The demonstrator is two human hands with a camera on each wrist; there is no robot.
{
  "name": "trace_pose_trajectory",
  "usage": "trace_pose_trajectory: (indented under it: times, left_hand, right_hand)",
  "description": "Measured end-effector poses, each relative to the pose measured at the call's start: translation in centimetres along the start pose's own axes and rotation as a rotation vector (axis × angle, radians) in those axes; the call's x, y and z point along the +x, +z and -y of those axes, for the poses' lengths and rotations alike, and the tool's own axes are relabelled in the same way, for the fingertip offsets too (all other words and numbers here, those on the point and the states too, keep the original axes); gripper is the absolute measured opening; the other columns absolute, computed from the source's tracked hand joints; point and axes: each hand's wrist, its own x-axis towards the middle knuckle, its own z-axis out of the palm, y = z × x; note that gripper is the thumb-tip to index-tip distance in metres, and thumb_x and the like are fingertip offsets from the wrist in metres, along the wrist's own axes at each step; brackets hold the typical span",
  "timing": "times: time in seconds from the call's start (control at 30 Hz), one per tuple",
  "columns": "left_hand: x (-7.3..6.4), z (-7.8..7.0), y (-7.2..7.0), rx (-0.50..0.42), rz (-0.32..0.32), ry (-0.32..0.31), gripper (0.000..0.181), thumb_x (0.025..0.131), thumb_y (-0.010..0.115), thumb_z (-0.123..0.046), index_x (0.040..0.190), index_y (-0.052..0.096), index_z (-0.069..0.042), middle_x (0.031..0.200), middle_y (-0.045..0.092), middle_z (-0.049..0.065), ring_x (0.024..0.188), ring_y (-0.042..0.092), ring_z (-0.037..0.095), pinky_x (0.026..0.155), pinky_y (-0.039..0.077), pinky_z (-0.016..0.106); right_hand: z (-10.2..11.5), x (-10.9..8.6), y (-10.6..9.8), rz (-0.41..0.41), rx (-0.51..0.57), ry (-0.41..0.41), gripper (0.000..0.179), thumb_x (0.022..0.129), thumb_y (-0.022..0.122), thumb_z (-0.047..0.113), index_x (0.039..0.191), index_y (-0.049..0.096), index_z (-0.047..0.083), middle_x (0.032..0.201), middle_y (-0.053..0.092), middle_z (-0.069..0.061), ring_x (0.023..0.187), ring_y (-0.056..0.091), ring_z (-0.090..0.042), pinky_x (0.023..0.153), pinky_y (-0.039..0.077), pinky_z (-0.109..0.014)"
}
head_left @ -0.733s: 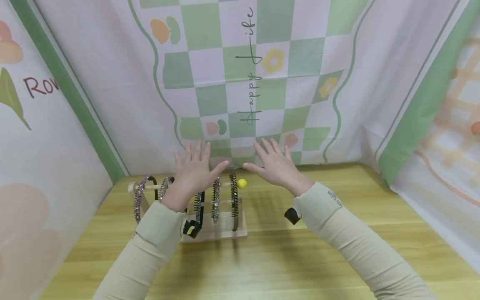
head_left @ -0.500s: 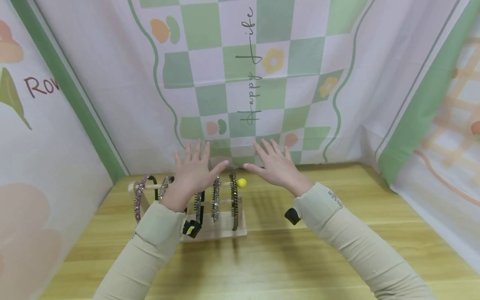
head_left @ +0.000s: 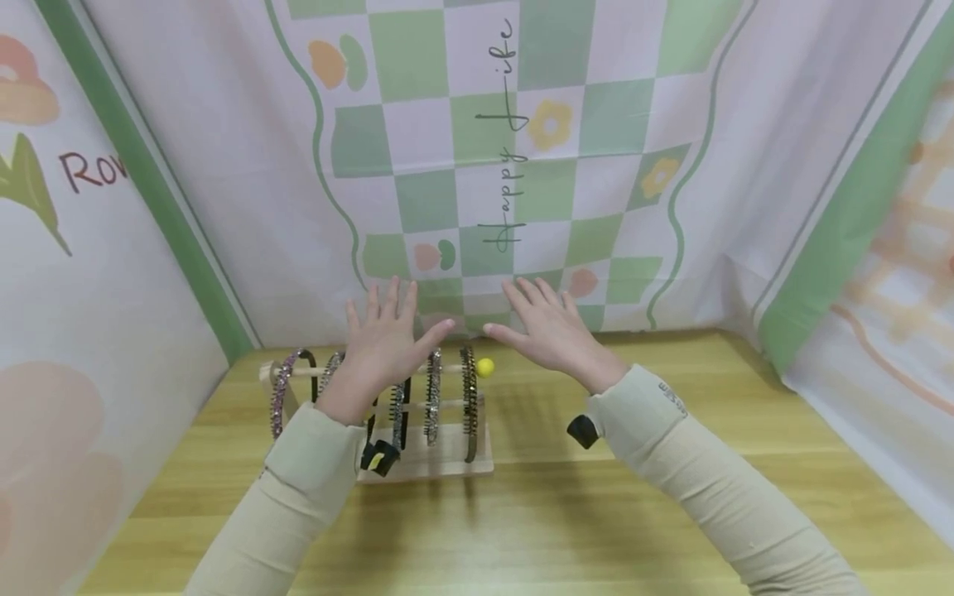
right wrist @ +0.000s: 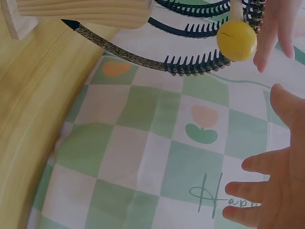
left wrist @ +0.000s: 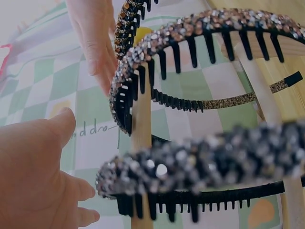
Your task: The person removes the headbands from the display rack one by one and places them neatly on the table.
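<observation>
My left hand (head_left: 382, 352) is held palm down with fingers spread, above a wooden headband rack (head_left: 458, 454). It covers part of the rack and holds nothing. Several sparkly toothed headbands hang on the rack: a pink-purple one (head_left: 278, 401) at the left, a silver one (head_left: 433, 401), and a dark gold one (head_left: 470, 406) at the right end. In the left wrist view a glittering headband (left wrist: 205, 164) lies close beside the left fingers; contact cannot be told. My right hand (head_left: 555, 335), fingers also spread, hovers right of the rack's yellow end ball (head_left: 485, 367) and holds nothing.
The rack stands on the left half of a wood-grain table (head_left: 633, 505). Behind the table hangs a green-and-white checked cloth (head_left: 484, 190). Printed cloth walls (head_left: 112, 331) close in the left and right sides. A dark wrist device (head_left: 583, 431) shows below the right cuff.
The head view has shifted slightly, so rack and cloth appear a little further right and lower. Both hands keep their spread pose, and the headbands stay on the rack.
</observation>
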Motion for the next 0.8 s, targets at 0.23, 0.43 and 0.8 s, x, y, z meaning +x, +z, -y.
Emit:
trace_pose_trajectory:
  times: [0.23,0.43,0.8]
  left_hand:
    - [-0.1,0.6,0.2,0.005,-0.015,0.002,0.086,0.088,0.020,-0.069,0.147,-0.002,-0.011,0.150,-0.012,0.013,0.133,-0.017,0.034,0.100,-0.022,0.052]
    - [-0.2,1.1,-0.1,0.013,-0.026,0.003,0.084,0.089,0.021,-0.068,0.148,-0.002,-0.012,0.151,-0.011,0.013,0.134,-0.016,0.035,0.101,-0.021,0.053]
    - [-1.0,1.8,-0.6,0.010,-0.049,-0.006,0.087,0.087,0.019,-0.070,0.148,0.000,-0.010,0.150,-0.010,0.014,0.135,-0.014,0.035,0.100,-0.022,0.051]
  right_hand:
    - [0.4,0.3,0.0,-0.005,0.015,-0.030,0.080,0.090,0.038,0.061,0.147,0.018,0.010,0.150,0.019,-0.014,0.136,0.013,-0.036,0.107,0.007,-0.060]
    - [0.7,0.4,0.0,-0.005,0.047,-0.058,0.078,0.091,0.039,0.059,0.147,0.018,0.010,0.149,0.023,-0.015,0.135,0.017,-0.035,0.108,0.010,-0.056]
    - [1.5,0.4,-0.1,0.016,0.116,-0.095,0.076,0.091,0.042,0.057,0.147,0.019,0.010,0.147,0.028,-0.014,0.132,0.025,-0.034,0.109,0.016,-0.050]
